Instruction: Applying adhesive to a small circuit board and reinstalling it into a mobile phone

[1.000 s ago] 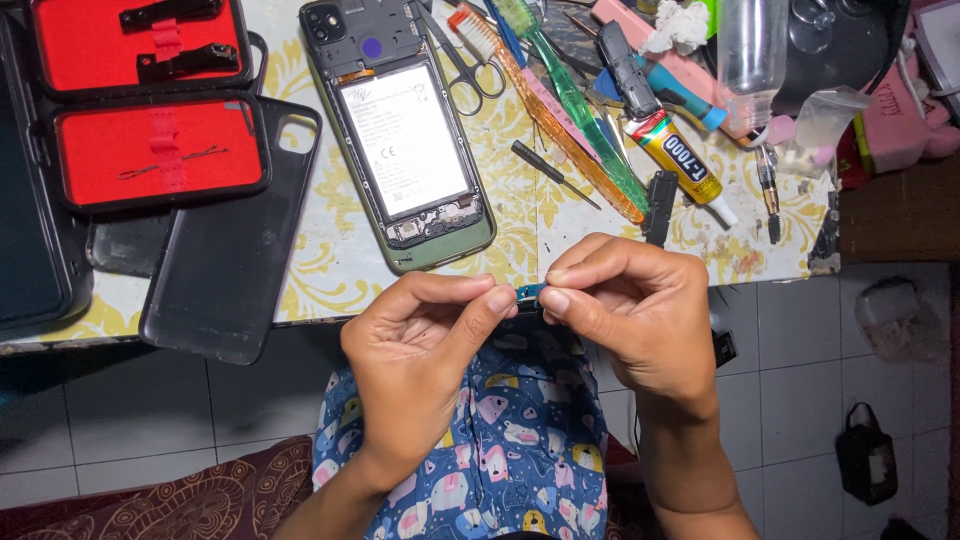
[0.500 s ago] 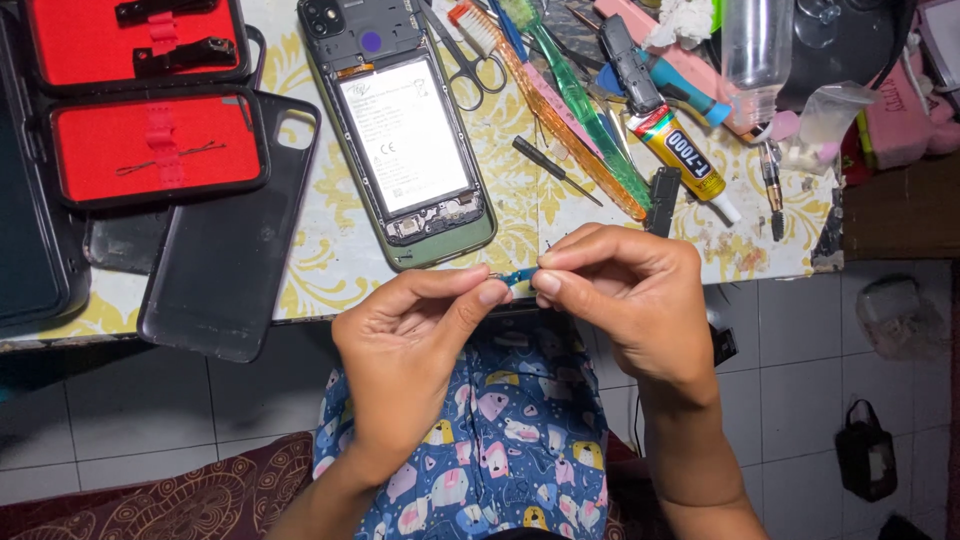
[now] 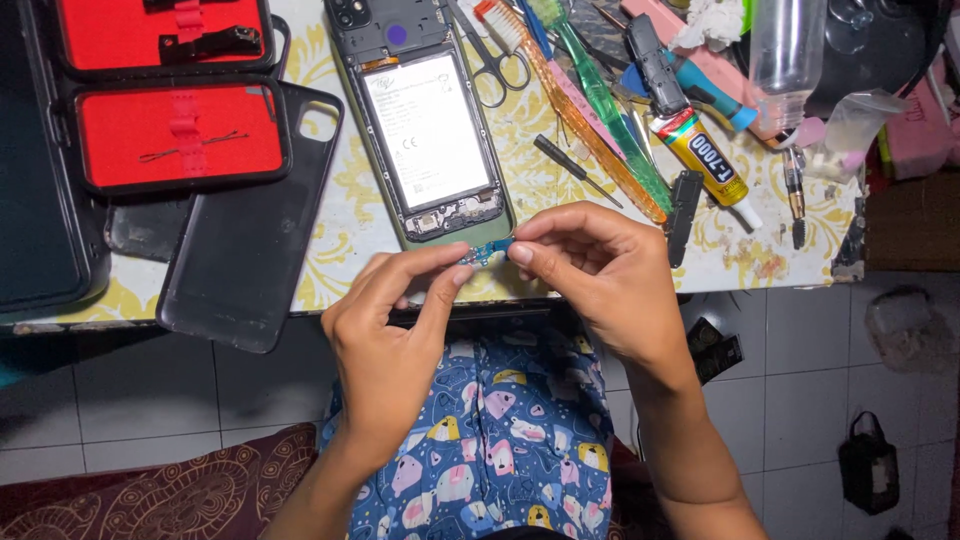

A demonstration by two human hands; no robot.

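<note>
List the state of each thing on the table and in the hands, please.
Green smartphone: back cover off, white battery exposed.
Small blue circuit part: pinched between left hand and right hand.
Black tool case with red lining: open.
Black phone cover: lying inside up, overhanging table edge.
Glue tube: capped, lying flat.

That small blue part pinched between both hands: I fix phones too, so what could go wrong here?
The small blue part, held only by fingertips of the left hand and right hand at the table edge, could slip to the floor. It looks thin, so pinching may bend it. The opened phone lies exposed beside loose tools.
</note>
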